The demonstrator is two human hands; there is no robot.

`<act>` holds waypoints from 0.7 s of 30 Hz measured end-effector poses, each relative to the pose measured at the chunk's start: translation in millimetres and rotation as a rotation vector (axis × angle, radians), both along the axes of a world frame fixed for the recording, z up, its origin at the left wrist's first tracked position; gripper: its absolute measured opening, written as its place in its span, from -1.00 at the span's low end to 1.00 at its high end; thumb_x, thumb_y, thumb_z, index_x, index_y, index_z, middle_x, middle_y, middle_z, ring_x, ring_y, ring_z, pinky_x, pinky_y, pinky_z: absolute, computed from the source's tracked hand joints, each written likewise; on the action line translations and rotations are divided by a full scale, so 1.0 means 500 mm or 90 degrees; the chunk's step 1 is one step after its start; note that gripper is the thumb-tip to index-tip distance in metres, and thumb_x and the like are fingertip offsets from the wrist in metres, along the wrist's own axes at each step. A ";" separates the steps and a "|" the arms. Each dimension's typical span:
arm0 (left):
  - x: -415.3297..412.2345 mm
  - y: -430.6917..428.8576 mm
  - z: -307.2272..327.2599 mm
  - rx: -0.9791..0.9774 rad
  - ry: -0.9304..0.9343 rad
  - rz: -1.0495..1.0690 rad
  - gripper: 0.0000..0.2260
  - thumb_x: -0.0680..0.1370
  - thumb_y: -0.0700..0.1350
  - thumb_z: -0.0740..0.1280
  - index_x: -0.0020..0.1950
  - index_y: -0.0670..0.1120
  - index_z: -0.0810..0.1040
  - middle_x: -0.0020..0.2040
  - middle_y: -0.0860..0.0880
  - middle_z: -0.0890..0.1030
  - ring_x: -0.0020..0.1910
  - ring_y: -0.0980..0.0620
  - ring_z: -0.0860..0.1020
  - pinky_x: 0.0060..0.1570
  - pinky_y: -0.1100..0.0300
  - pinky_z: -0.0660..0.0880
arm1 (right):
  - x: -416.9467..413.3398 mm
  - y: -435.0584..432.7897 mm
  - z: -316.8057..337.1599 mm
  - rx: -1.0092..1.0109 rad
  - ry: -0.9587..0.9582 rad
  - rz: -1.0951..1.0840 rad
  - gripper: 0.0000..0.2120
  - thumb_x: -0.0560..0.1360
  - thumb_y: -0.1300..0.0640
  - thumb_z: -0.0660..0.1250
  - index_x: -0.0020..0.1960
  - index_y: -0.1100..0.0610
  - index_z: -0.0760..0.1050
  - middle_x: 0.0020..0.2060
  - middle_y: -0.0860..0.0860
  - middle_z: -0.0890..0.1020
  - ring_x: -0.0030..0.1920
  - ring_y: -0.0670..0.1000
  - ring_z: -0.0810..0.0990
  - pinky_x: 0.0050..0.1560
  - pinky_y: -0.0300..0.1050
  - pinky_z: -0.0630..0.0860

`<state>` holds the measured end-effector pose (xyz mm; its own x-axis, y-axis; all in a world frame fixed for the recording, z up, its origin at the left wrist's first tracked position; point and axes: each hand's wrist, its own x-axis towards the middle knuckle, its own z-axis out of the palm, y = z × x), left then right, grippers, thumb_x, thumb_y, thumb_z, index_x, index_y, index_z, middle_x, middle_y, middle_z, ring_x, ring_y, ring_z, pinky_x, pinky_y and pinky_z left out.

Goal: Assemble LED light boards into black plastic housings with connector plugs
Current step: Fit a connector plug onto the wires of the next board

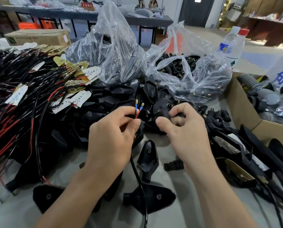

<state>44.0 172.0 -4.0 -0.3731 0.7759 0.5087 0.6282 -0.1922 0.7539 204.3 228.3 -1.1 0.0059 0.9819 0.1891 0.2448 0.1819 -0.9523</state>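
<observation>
**Leads lined up to plug**

Left hand (114, 129) pinching a red-and-black wire pair (138, 111), thumb against forefinger, just below the blue-sleeved brass terminals. Tips held up and slightly apart, probably to present each cleanly to a socket. Right hand (185, 127) curled round a black connector plug (166, 112), open end turned toward the terminals; near, not touching. Judged: aligning for insertion, not yet seated.

Trailing down from the left grip, between the wrists: black cable (137, 171), crossing a black housing (160, 197) at the near edge. Cannot tell whether threaded through it; board end out of sight.

Piled at left, within easy reach: LED boards (91, 72) on red and black leads. Heaped mid-table: loose housings (121, 92). Laid at right: fitted units (226, 145), boards already in, presumably finished stock set apart from raw.

Containers:
- Clear bag (114, 46), behind centre, holding dark housings.
- Second clear bag (208, 74), mouth open, full of plugs; spilled plugs (219, 115) just beside the right hand.
- Cardboard box (241, 104), far right, holding grey hoses and caps.
- Two water bottles (232, 45) behind.
</observation>
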 end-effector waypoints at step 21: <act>0.033 -0.019 0.013 0.021 0.121 -0.003 -0.87 0.60 -0.18 0.42 0.09 -0.03 0.74 -0.19 0.19 0.60 -0.09 0.18 0.54 0.00 0.52 0.36 | 0.011 0.000 0.035 -0.184 0.500 0.145 -0.82 0.53 0.43 0.33 -0.04 0.16 0.54 -0.30 0.09 0.54 -0.36 0.01 0.50 -0.38 -0.23 0.44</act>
<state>60.3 162.5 2.3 -0.2646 0.7586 0.5954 0.7578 -0.2183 0.6149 209.8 228.1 16.4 -0.1720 0.9841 -0.0442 -0.5164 -0.1283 -0.8467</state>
